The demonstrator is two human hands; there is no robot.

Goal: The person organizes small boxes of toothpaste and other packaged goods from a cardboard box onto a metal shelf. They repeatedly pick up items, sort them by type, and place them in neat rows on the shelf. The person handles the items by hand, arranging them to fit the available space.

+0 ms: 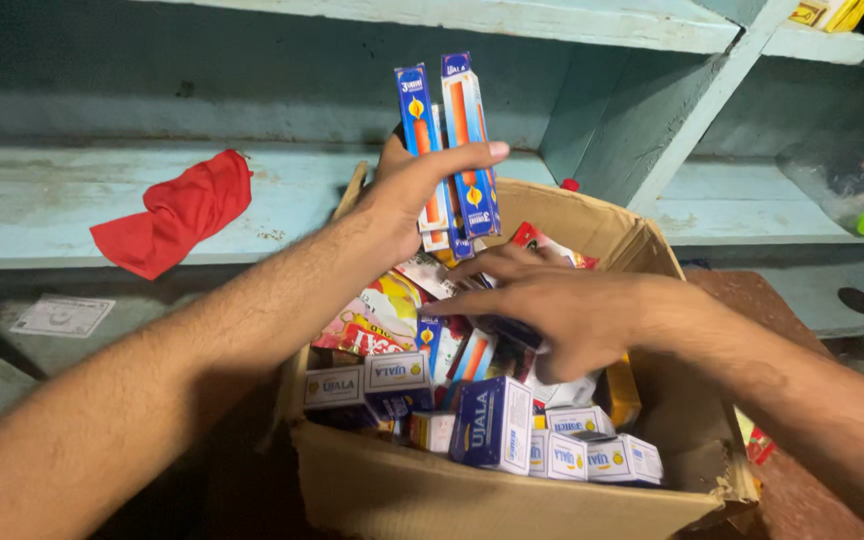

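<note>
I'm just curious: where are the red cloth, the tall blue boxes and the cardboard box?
Red cloth [177, 212], head view, middle fold.
Tall blue boxes [464, 110], head view, front face.
Cardboard box [472, 500], head view, near wall.

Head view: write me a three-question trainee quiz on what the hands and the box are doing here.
1. True or false: the left hand grips several tall blue boxes upright above the cardboard carton.
2. Where is the right hand? A) on the shelf B) reaching down among the packets inside the carton C) holding the red cloth
3. On which surface does the red cloth lie?

Key: 1 true. 2 B. 3 On the pale blue shelf, left of the carton.
</note>
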